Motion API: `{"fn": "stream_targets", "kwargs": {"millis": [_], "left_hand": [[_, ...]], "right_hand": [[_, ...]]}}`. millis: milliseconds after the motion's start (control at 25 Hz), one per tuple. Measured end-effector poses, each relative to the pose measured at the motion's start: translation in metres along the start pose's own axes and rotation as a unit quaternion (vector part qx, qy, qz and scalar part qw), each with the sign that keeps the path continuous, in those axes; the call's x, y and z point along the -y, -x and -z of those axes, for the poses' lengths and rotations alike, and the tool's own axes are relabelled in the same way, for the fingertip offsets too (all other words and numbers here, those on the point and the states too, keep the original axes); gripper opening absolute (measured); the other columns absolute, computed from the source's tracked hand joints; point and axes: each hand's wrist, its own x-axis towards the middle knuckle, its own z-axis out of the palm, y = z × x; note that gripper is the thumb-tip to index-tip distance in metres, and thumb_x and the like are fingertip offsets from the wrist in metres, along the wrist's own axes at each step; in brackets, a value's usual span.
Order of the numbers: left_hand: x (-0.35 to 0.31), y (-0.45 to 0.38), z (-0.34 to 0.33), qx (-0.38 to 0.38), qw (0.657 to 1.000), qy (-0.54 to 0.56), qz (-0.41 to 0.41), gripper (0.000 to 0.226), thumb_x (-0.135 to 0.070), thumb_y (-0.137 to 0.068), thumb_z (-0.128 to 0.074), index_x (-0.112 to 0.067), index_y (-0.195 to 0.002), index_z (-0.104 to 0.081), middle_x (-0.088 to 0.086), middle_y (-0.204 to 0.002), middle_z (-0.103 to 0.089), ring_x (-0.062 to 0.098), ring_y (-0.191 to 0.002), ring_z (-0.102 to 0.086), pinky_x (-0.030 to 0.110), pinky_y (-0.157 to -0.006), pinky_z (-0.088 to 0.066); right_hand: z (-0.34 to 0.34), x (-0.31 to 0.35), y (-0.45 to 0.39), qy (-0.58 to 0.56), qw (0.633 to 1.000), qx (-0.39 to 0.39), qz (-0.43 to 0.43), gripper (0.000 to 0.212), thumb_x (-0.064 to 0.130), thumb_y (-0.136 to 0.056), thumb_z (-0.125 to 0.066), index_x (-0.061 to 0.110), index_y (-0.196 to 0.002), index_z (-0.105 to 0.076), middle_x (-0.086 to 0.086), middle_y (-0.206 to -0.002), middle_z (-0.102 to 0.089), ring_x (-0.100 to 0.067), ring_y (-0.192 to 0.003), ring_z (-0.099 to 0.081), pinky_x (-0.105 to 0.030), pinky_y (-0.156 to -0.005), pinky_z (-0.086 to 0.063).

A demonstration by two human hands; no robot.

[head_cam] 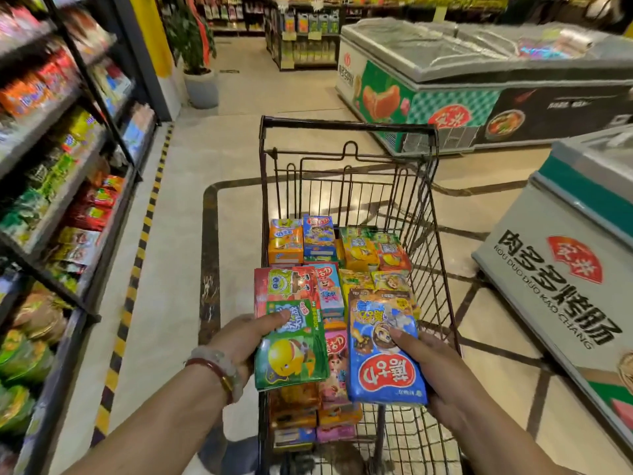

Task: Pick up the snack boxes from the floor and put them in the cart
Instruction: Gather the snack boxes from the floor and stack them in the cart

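Both hands are over the near end of the wire cart (435,186), each holding snack boxes. The left hand (239,341) grips a green box (291,347), thumb pressed flat across its top face and the other fingers hidden underneath; a red box (284,286) lies just beyond the thumb, stacked under the green one and seemingly held with it. The right hand (442,371) holds a blue box (383,351), thumb lying on its face near the right edge, fingers curled below out of sight. The two held boxes sit side by side, close but not clearly touching.

Below and ahead of the fingertips, the cart basket already holds many boxes: orange and blue ones (301,240) standing at the far end, yellow ones (373,250) to their right, more beneath the hands.

A snack shelf (61,186) runs along the left; chest freezers (479,84) stand to the right.
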Motion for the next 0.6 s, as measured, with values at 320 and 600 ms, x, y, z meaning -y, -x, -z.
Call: {"fn": "stream_targets", "kwargs": {"millis": [320, 600], "left_hand": [[-0.002, -0.109, 0.004, -0.041, 0.996, -0.077, 0.028, 0.096, -0.054, -0.044, -0.090, -0.008, -0.122, -0.057, 0.014, -0.119, -0.064, 0.033, -0.109, -0.060, 0.049, -0.099, -0.045], [-0.011, -0.175, -0.003, -0.144, 0.983, -0.113, 0.002, 0.053, -0.035, -0.078, -0.076, -0.004, -0.117, -0.058, 0.014, -0.111, -0.066, 0.030, -0.096, -0.065, 0.038, -0.085, -0.052]], "right_hand": [[-0.009, -0.002, -0.078, -0.012, 0.998, -0.056, -0.018, 0.040, 0.014, -0.080, -0.070, 0.001, -0.115, -0.059, -0.021, -0.095, -0.072, -0.033, -0.070, -0.071, -0.041, -0.060, -0.060], [-0.011, 0.009, -0.164, 0.031, 0.997, -0.053, -0.042, 0.032, 0.018, -0.086, -0.068, 0.004, -0.114, -0.061, -0.019, -0.094, -0.073, -0.035, -0.073, -0.071, -0.040, -0.060, -0.057]]}}
